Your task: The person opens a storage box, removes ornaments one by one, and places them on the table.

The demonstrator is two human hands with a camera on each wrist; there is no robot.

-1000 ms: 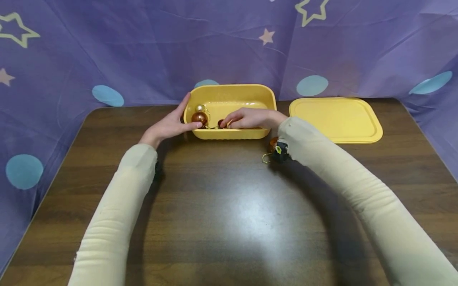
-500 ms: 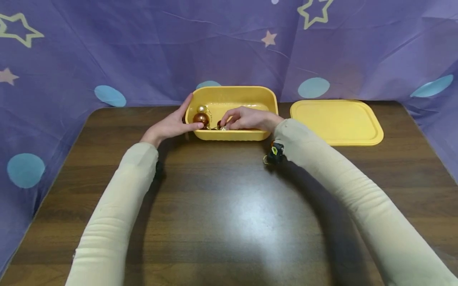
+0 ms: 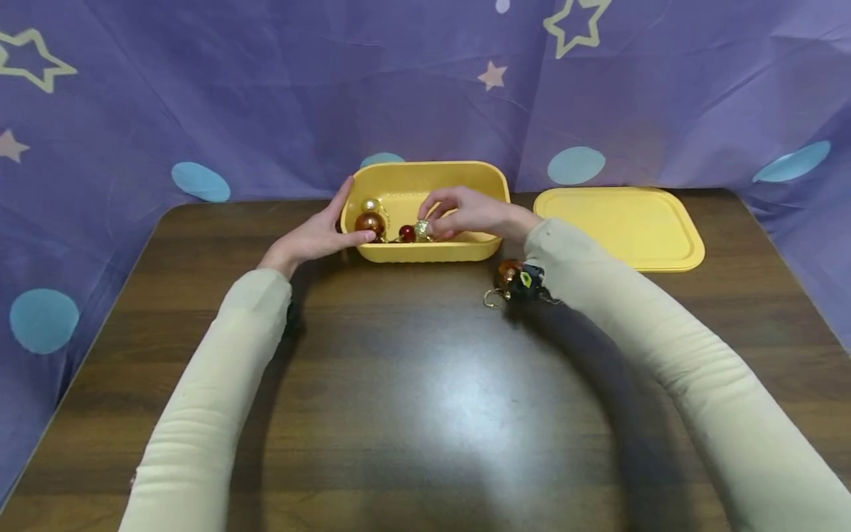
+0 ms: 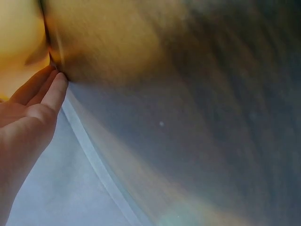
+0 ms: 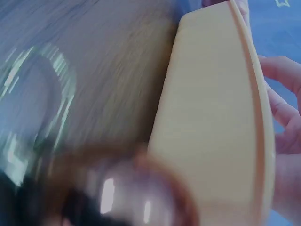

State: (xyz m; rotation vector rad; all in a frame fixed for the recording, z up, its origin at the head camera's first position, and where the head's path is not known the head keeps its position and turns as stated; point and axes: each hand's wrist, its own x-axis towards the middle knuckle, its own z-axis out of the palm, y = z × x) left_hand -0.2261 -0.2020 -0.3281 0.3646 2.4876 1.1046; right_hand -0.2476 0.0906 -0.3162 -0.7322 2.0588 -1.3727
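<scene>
Both my hands are at a yellow plastic container point(image 3: 428, 253) at the back of the table. My left hand point(image 3: 315, 235) grips its left end, thumb over the rim and fingers along the outside, as the left hand point(image 4: 35, 103) in the left wrist view also shows. Inside the container, my right hand point(image 3: 473, 211) pinches a glittery gold bauble point(image 3: 422, 230) by its top. Just left of that bauble is a small red bauble point(image 3: 407, 233). A larger copper bauble point(image 3: 368, 224) and a pale gold bauble point(image 3: 370, 205) sit at the left end, near my left thumb.
A flat yellow lid point(image 3: 618, 225) lies on the table to the right of the container. Below my right wrist, by the black wrist camera point(image 3: 525, 284), is another copper bauble point(image 3: 508, 272) with a gold hook; it looms blurred in the right wrist view. A purple star-patterned cloth point(image 3: 425, 89) hangs behind.
My right hand has drawn up and slightly right, bringing the glittery gold bauble into view from among the others and uncovering the red one. The left hand keeps its hold on the container.
</scene>
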